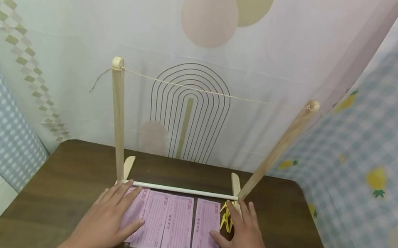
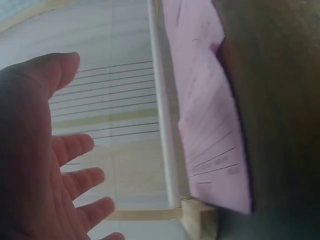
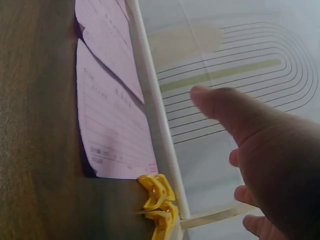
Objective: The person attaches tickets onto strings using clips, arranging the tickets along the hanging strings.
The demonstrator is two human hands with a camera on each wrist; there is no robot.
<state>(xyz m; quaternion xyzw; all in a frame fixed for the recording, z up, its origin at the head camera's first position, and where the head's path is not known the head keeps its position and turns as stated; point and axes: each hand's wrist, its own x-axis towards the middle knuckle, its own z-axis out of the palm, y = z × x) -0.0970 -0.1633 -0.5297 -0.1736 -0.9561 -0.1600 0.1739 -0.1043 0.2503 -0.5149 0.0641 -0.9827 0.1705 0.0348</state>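
Note:
Several pink printed paper slips [image 1: 178, 226] lie side by side on the table, the two leftmost overlapping. My left hand [image 1: 107, 216], palm down with fingers spread, is over the left end of the row and hides part of those slips. In the left wrist view the left hand [image 2: 55, 145] holds nothing and shows a gap to the slips [image 2: 205, 100]. My right hand [image 1: 246, 239] is spread at the right end, its thumb overlapping the edge of the rightmost slip [image 1: 207, 227]. Beside that slip, partly behind the right fingers, lie yellow clips [image 3: 159, 192].
A wooden stand rises behind the slips, with a left post [image 1: 117, 117], a right post [image 1: 278, 151] and a white crossbar [image 1: 182, 190] low between them. A thin string [image 1: 189, 86] spans the post tops. Patterned cloth [image 1: 92, 13] hangs behind the brown table [image 1: 174, 171].

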